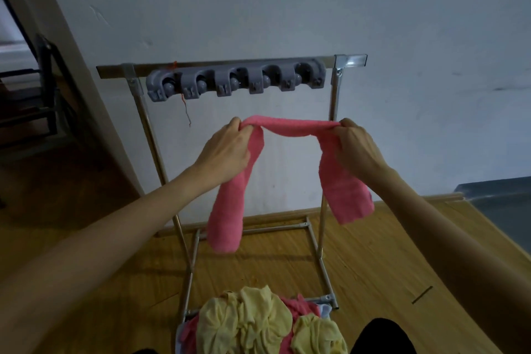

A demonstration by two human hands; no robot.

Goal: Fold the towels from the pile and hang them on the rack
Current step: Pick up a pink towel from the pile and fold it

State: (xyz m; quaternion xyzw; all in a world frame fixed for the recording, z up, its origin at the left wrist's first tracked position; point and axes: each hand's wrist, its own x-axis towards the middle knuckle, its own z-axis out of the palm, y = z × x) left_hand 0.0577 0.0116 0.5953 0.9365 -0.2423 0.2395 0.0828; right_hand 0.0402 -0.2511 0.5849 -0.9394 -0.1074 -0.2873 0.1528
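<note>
Between the left hand and right hand, both pinching, 1 pink towel is stretching; rack above is holding 0 towels, pile below waiting.

Wooden floor, light-toned planks. Standing on it: a metal rack. Heaped on it at the near edge: a pile of yellow and pink towels.
</note>
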